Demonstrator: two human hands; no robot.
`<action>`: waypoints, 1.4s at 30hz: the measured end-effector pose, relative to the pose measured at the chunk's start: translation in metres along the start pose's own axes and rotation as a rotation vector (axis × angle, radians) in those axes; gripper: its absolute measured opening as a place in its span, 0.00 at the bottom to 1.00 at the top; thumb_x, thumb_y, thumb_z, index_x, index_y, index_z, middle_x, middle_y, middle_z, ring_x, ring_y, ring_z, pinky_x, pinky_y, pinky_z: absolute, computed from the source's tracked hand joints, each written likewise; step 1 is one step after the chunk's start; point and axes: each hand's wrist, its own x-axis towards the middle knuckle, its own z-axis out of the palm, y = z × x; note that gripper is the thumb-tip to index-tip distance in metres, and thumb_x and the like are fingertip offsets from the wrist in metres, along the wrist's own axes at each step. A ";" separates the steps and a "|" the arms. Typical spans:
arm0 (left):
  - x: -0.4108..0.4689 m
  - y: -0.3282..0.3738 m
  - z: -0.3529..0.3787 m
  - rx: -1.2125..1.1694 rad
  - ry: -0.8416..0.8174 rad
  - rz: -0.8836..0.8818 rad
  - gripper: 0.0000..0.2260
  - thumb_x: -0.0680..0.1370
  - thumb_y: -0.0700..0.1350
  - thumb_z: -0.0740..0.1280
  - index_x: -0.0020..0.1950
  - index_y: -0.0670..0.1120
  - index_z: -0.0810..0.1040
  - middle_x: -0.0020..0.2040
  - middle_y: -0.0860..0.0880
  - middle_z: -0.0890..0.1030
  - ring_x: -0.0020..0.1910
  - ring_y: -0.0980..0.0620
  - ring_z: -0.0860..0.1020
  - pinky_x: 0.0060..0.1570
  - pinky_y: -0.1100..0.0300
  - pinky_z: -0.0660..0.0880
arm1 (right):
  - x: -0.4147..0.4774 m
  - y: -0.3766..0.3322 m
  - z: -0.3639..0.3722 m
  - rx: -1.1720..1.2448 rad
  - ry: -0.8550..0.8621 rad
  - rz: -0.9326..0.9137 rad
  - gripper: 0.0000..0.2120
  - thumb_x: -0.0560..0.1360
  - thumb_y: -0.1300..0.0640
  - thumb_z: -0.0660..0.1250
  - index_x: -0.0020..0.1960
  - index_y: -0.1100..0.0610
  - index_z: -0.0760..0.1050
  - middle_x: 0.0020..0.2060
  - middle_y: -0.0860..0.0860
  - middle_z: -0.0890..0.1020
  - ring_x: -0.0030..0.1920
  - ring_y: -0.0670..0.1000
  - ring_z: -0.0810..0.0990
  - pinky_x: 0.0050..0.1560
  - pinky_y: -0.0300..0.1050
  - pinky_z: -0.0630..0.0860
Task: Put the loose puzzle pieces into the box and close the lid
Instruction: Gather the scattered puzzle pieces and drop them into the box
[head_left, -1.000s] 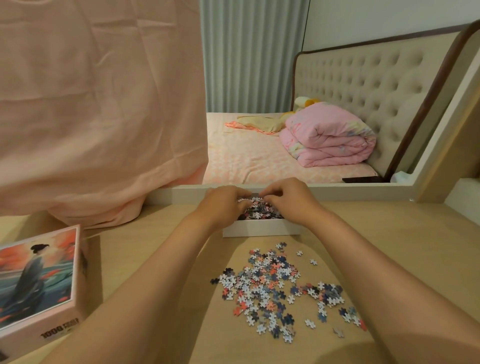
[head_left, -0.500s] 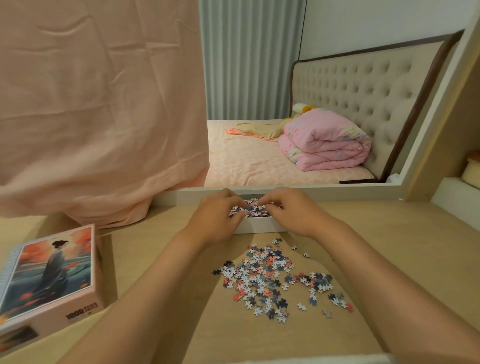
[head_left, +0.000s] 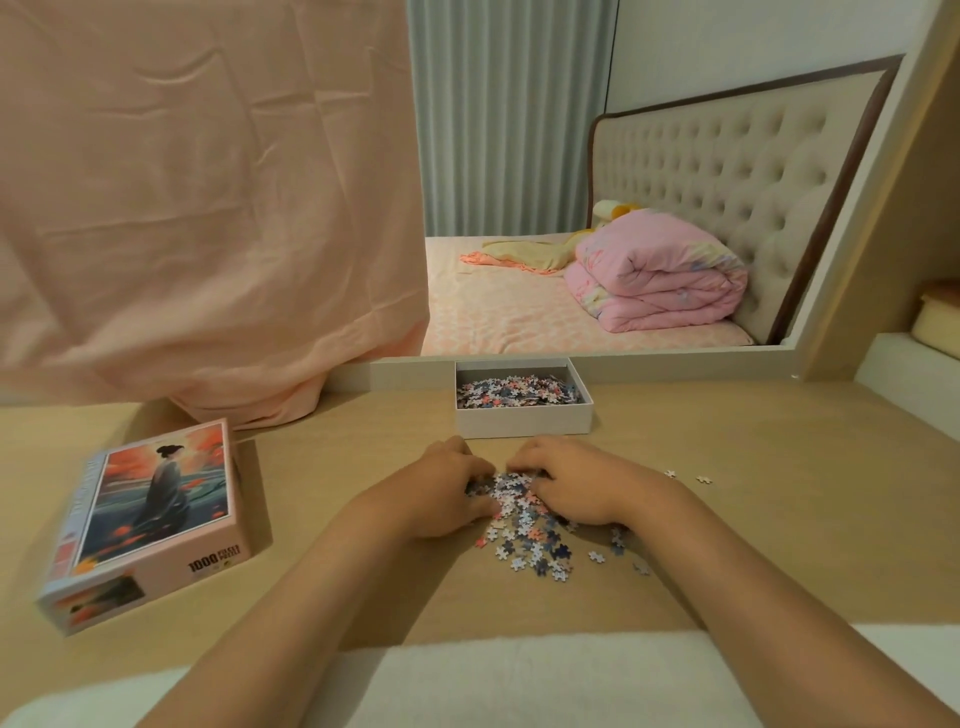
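A white open box (head_left: 524, 422) stands at the back of the wooden table, holding a heap of puzzle pieces. In front of it lies a pile of loose puzzle pieces (head_left: 524, 525) in blue, pink and white. My left hand (head_left: 441, 491) and my right hand (head_left: 576, 483) rest on the pile from either side, fingers curled inward around a clump of pieces between them. The box lid (head_left: 156, 519), printed with a figure among orange trees, lies picture-up at the left.
A pink cloth (head_left: 208, 208) hangs at the back left, down to the table. A mirror ledge (head_left: 675, 364) runs behind the box. A few stray pieces (head_left: 704, 479) lie to the right. A white towel edge (head_left: 519, 680) lies at the near table edge.
Both hands have left the box and come back toward me onto the loose pile. The box is now uncovered and the pile is drawn together between my hands.
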 end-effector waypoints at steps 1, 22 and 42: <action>0.002 0.003 0.001 -0.010 0.010 0.009 0.24 0.77 0.59 0.66 0.71 0.52 0.72 0.56 0.51 0.69 0.61 0.48 0.70 0.63 0.52 0.69 | -0.002 0.000 -0.003 0.047 0.026 -0.001 0.21 0.81 0.59 0.59 0.73 0.49 0.71 0.71 0.47 0.71 0.71 0.51 0.68 0.71 0.50 0.66; 0.017 0.024 0.005 -0.043 0.101 0.008 0.19 0.78 0.51 0.68 0.68 0.51 0.75 0.56 0.50 0.70 0.57 0.49 0.74 0.59 0.56 0.71 | 0.001 -0.002 -0.009 0.054 0.075 0.130 0.19 0.75 0.51 0.72 0.66 0.50 0.78 0.62 0.51 0.80 0.57 0.52 0.79 0.57 0.46 0.77; 0.076 0.014 -0.058 -0.635 0.392 0.029 0.03 0.77 0.43 0.71 0.47 0.45 0.83 0.38 0.42 0.84 0.34 0.48 0.80 0.40 0.48 0.81 | 0.048 0.014 -0.066 0.598 0.454 0.124 0.05 0.73 0.62 0.75 0.48 0.57 0.85 0.40 0.53 0.86 0.35 0.53 0.84 0.38 0.47 0.83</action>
